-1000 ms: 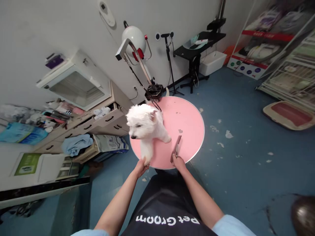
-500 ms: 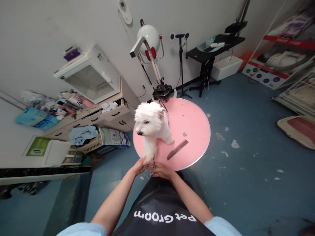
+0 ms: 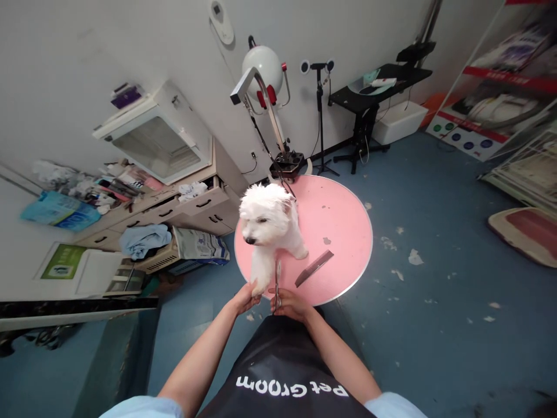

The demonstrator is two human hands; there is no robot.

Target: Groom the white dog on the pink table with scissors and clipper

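A white fluffy dog is on the round pink table, its head turned to the left of the view. My left hand is closed round the end of its raised front paw, near the table's front edge. Just to the right, my right hand holds metal scissors with the blades pointing up, beside the dog's leg and a little apart from it. A dark comb lies on the table right of the scissors.
A metal arm with a dark lead rises behind the table. Cabinets with drawers stand at the left, a black stand and a black table at the back.
My right hand and the scissors have moved slightly right, away from the paw. The dog's head has shifted slightly down and right. My left hand has shifted slightly left with the paw.
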